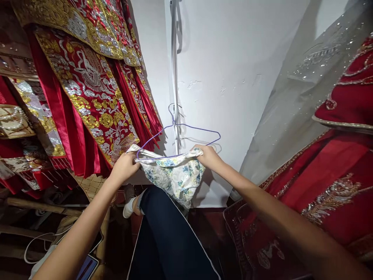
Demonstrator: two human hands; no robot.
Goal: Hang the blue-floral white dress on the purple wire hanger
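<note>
My left hand (pixel 124 168) is closed on the left top edge of a white floral garment (pixel 175 181) with blue and yellow flowers. It is close to the left lower corner of a purple wire hanger (pixel 194 126). With my right hand (pixel 209 156) I grip the garment's opposite top edge, just below the hanger's right end. The hanger's bottom bar crosses at the garment's stretched-out top, and its right shoulder stands free of the cloth. The hook points up in front of a metal pole; whether it touches is unclear. The garment hangs down over my knee.
Red gowns with gold and silver embroidery (pixel 96 93) hang at the left. More red beaded gowns (pixel 335 171) and a sparkly sheer veil (pixel 305 77) are at the right. An upright metal pole (pixel 174 58) stands before the white wall. A phone (pixel 87 268) and cable lie at the lower left.
</note>
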